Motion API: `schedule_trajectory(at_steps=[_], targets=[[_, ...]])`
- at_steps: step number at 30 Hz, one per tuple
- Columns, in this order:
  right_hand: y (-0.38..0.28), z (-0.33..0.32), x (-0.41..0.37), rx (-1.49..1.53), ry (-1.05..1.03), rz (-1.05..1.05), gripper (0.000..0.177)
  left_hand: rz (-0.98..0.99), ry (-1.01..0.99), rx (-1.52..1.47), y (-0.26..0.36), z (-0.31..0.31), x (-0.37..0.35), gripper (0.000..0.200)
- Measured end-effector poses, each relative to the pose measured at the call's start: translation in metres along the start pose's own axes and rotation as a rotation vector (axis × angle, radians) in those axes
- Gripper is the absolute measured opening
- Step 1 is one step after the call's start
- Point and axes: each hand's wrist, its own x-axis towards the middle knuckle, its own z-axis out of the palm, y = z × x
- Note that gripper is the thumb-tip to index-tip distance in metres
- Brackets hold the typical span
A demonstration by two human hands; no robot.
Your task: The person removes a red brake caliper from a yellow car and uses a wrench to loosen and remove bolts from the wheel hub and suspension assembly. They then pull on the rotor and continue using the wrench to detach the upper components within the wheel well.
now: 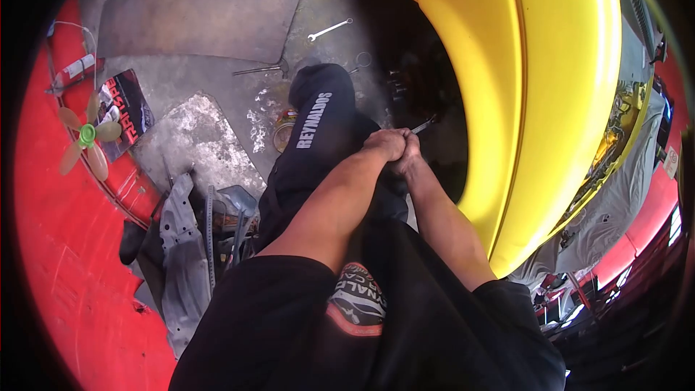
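My left hand [386,144] and my right hand [411,152] are closed together beside the yellow car body panel [507,87], near its dark underside. From between them sticks the shiny metal end of a slim tool that looks like a wrench [424,126]. My fingers hide the rest of it, and both hands seem wrapped round it. Deep shadow under the panel hides what the tool's far end touches. My bent knee [322,90], in dark trousers, is just left of the hands.
On the concrete floor lie a combination wrench [330,30], a thin metal rod tool [257,69] and a large flat sheet [199,22]. Grey metal parts [181,246], a small fan [87,135] and a red panel [65,261] stand at left. A grey cover [615,206] drapes at right.
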Motion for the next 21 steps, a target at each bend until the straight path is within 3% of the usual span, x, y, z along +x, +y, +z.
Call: schedule_trajectory(at_steps=[4,5,7,8,10,11,14,15,16,18,19,21], targets=[[-0.004,0.01,-0.016,0.025,-0.041,0.038,0.035,0.001,-0.086,0.024,0.014,-0.022,-0.021,0.036],[-0.002,0.005,-0.016,0.04,-0.079,0.071,0.035,-0.052,0.035,0.016,0.008,-0.001,-0.003,0.034],[-0.017,-0.022,-0.009,0.053,-0.152,0.129,0.037,-0.045,-0.11,0.047,0.019,0.018,0.013,0.037],[-0.015,-0.035,0.006,0.0,-0.14,0.084,0.037,-0.067,-0.167,0.052,0.016,0.019,0.02,0.038],[-0.011,-0.021,0.024,-0.118,-0.178,-0.014,0.037,0.027,-0.086,0.076,0.003,-0.002,0.016,0.043],[-0.013,-0.022,0.029,-0.156,-0.295,-0.04,0.043,0.096,0.002,0.087,-0.005,0.001,0.022,0.048],[-0.036,-0.043,0.022,0.179,-0.547,0.06,0.043,0.133,-0.115,0.016,-0.011,0.004,0.027,0.044],[-0.036,-0.044,0.001,0.313,-0.689,0.083,0.041,-0.091,-0.239,-0.032,0.005,-0.018,0.005,0.043],[-0.039,-0.048,0.009,0.397,-0.508,-0.154,0.042,0.012,-0.169,0.035,0.0,-0.015,0.011,0.044],[-0.066,-0.042,0.029,0.617,-0.158,-0.413,0.039,0.214,-0.022,0.182,-0.015,-0.006,0.024,0.046],[-0.087,-0.03,0.031,0.748,0.042,-0.428,0.036,0.279,-0.011,0.208,-0.017,-0.008,0.027,0.044],[-0.114,-0.056,0.069,0.301,-0.068,-0.531,0.02,0.281,-0.008,0.218,-0.02,-0.015,0.029,0.043]])
